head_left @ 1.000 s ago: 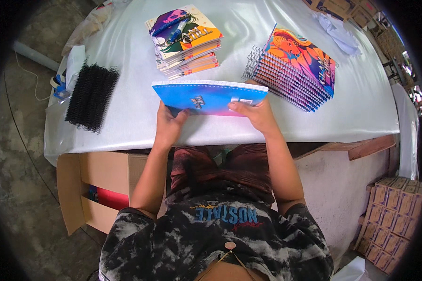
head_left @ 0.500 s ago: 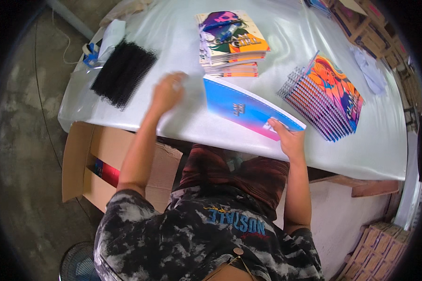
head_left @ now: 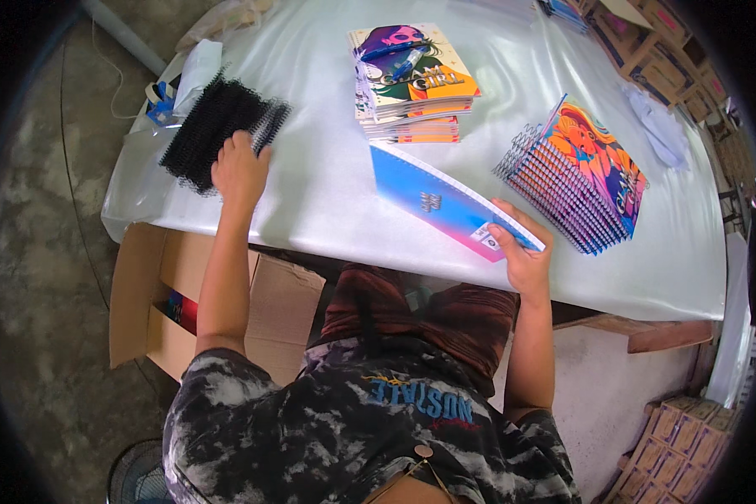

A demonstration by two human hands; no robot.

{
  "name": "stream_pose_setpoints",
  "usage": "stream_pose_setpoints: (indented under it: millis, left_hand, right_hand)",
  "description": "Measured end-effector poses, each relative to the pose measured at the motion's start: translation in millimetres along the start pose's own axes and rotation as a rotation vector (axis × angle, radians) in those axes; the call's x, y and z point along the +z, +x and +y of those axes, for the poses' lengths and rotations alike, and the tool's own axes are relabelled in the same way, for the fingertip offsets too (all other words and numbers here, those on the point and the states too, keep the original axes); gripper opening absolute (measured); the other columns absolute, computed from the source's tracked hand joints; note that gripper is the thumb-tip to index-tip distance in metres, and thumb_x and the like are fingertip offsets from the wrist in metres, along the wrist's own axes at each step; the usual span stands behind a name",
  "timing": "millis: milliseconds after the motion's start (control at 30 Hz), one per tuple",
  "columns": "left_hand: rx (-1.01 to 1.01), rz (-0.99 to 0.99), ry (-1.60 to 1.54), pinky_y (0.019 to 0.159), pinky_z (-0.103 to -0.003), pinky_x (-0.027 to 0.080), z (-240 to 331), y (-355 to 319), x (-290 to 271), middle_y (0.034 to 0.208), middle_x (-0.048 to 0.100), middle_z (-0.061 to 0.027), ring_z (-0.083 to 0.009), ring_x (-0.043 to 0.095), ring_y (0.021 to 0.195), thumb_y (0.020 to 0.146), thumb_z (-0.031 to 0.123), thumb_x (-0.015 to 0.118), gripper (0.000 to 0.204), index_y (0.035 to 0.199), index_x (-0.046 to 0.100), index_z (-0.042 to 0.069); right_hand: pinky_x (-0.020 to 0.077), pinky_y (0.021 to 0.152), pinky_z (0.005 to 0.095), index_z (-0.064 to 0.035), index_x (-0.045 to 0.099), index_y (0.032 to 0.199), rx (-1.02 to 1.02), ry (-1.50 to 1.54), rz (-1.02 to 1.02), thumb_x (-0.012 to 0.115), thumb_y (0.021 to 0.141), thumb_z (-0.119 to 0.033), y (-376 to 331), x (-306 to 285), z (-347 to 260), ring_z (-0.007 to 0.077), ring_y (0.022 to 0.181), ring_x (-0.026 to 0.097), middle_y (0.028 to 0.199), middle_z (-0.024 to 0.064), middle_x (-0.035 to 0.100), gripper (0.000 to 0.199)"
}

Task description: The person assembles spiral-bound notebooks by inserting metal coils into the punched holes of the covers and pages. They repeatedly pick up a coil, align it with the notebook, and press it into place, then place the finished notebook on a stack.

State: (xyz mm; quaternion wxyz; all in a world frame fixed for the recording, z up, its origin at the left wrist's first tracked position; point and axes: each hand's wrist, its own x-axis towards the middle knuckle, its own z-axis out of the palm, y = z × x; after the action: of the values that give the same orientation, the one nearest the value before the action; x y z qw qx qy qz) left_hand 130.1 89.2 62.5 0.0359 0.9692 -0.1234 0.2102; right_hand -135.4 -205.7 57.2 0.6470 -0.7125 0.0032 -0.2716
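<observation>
My right hand (head_left: 525, 252) grips the near right corner of a blue-to-pink notebook (head_left: 428, 197), thumb on its cover and fingers behind. The notebook is tilted, and a row of small punched holes runs along its long upper edge. On the left, my left hand (head_left: 239, 172) rests on the near right part of a pile of black spiral binding coils (head_left: 202, 139). Its thumb stands apart from the fingers, and no coil is lifted from the pile. To the right of the notebook, a fanned stack of colourful spiral-bound notebooks (head_left: 584, 176) shows coils along its left side.
A stack of illustrated notebooks (head_left: 437, 97) with a blue tool (head_left: 407, 63) on top stands at the table's (head_left: 311, 210) middle. A blue tape dispenser (head_left: 160, 105) sits past the coils. Below the left edge is an open cardboard box (head_left: 134, 294); cartons (head_left: 680, 441) stand lower right.
My left hand has moved left and down onto the coil pile. My right hand has turned slightly, its fingers now showing behind the notebook, which has shifted a little.
</observation>
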Motion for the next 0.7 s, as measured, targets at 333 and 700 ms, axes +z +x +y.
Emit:
stream_pose_setpoints:
  millis: [333,700]
  left_hand:
    - [0.01,-0.134,0.216,0.071,-0.045,0.048,-33.2,-22.2,11.0,0.096,0.06,-0.0114,-0.0307,0.06,0.086,0.082,0.03,0.056,0.025,0.086,0.062,0.006]
    - [-0.163,0.143,-0.686,0.064,-0.03,0.046,-19.8,9.1,-27.8,0.085,0.062,-0.0057,-0.0181,0.057,0.067,0.091,0.03,0.047,0.037,0.125,0.046,0.016]
  right_hand:
    - [0.0456,0.077,0.0224,0.0045,0.06,0.109,-0.007,0.02,0.074,0.059,0.08,0.005,-9.7,-10.3,1.0,0.0105,0.087,0.058,0.104,0.0111,0.063,0.028]
    - [0.0449,0.08,0.0227,0.003,0.06,0.108,-0.007,0.022,0.094,0.058,0.081,0.005,-11.0,-5.9,-2.8,0.0107,0.09,0.057,0.104,0.0105,0.063,0.027]
